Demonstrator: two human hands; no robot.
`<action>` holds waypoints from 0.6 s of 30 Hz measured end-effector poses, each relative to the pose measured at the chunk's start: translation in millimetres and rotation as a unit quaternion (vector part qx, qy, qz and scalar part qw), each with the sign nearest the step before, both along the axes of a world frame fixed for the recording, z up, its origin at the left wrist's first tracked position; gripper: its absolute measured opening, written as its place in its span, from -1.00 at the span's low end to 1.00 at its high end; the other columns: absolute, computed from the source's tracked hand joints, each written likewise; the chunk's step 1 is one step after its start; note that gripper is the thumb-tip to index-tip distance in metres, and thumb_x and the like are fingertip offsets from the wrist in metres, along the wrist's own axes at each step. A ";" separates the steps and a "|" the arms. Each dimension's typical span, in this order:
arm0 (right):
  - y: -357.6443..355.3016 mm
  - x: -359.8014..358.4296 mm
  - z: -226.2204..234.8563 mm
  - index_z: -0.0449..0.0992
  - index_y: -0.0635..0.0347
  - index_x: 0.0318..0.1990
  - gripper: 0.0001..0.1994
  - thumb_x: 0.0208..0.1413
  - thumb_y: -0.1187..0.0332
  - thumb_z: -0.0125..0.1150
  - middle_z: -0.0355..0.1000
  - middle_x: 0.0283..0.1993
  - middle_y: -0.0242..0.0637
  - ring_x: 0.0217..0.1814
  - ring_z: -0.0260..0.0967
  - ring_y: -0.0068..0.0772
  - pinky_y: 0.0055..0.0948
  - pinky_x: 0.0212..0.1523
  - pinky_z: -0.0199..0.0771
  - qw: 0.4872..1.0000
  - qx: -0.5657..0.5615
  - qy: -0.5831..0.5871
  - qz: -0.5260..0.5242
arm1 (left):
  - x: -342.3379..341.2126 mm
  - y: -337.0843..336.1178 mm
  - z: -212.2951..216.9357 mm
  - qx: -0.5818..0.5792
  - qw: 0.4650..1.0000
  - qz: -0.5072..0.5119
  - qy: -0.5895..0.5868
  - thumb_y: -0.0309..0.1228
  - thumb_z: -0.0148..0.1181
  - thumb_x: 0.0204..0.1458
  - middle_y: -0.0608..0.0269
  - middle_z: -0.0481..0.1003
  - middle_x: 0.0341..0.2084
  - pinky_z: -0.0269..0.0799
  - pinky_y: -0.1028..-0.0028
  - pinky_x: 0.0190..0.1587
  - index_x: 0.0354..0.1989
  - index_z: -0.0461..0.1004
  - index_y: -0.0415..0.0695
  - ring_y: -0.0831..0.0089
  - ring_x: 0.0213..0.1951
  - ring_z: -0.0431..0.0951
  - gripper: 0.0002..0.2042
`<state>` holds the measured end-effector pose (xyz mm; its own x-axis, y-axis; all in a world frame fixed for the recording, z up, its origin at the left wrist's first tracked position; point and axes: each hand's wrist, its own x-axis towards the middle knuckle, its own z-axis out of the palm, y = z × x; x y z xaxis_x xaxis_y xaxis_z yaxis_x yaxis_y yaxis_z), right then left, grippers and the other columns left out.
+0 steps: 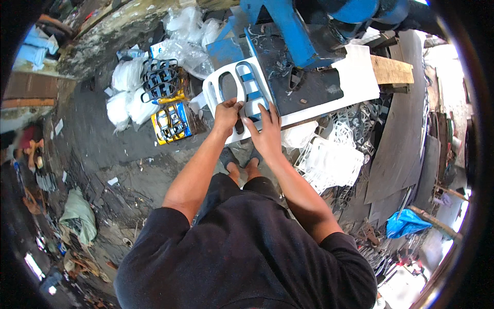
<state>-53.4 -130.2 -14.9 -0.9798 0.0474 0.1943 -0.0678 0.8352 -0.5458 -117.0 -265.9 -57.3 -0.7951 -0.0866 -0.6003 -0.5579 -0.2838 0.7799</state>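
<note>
Texts, labels: none legible | numbers, signs: none legible

The left grip (226, 118) is covering the near end of the white loop (241, 87), its curled fingertips partly hiding one another. The right grip (265, 129) is masking the near end of the blue-banded piece (252, 85); its thumb's contact is looking unclear. Beyond both grips, the top edge is cutting off the blue machine (288, 31). Nearer than the grips, the bottom edge is cropping the dark shirt (247, 252), which is partly hiding the shorts (221, 193). Far left of the left grip, small clutter (77, 260) is blurring beyond recognition.
</note>
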 end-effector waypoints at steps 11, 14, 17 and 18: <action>106.9 -32.8 -46.2 0.40 0.41 -0.05 -0.60 0.27 0.15 0.15 0.43 -0.14 -0.19 -0.17 0.44 -0.37 -0.40 -0.14 0.52 0.717 -0.596 -0.129 -0.339 | -14.1 -2.1 -9.4 0.020 0.999 -0.042 0.010 -0.42 0.20 0.16 0.41 0.50 -0.45 0.36 0.56 -0.43 -0.18 0.53 -0.13 0.62 -0.47 0.44 -0.89; 118.5 -41.3 -49.0 0.39 0.40 0.00 -0.69 0.29 0.28 0.05 0.45 -0.06 -0.17 -0.12 0.46 -0.33 -0.36 -0.10 0.54 0.702 -0.608 -0.131 -0.346 | -26.7 9.5 -8.7 0.018 0.999 -0.044 0.018 -0.46 0.21 0.15 0.41 0.50 -0.46 0.33 0.59 -0.44 -0.14 0.54 -0.21 0.63 -0.50 0.42 -0.85; 136.7 -54.7 -51.6 0.40 0.36 0.02 -0.76 0.30 0.41 -0.04 0.46 -0.06 -0.21 -0.12 0.48 -0.33 -0.34 -0.08 0.56 0.699 -0.607 -0.131 -0.355 | -38.3 27.2 -8.0 0.044 0.996 -0.060 0.043 -0.44 0.16 0.17 0.37 0.52 -0.42 0.36 0.61 -0.42 -0.16 0.52 -0.17 0.61 -0.45 0.48 -0.88; 142.7 -57.2 -51.9 0.40 0.35 0.01 -0.77 0.29 0.43 -0.05 0.46 -0.08 -0.23 -0.13 0.48 -0.33 -0.34 -0.08 0.56 0.703 -0.601 -0.130 -0.356 | -40.6 32.9 -6.8 0.038 0.997 -0.061 0.038 -0.45 0.14 0.18 0.34 0.53 -0.39 0.38 0.60 -0.41 -0.14 0.52 -0.20 0.60 -0.43 0.49 -0.86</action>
<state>-110.5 12.5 -66.8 -0.6202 0.5203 -0.5870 0.3666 -0.4694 -0.8033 -157.7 -233.0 -64.1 -0.8401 0.0578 -0.5394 -0.5326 -0.2771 0.7998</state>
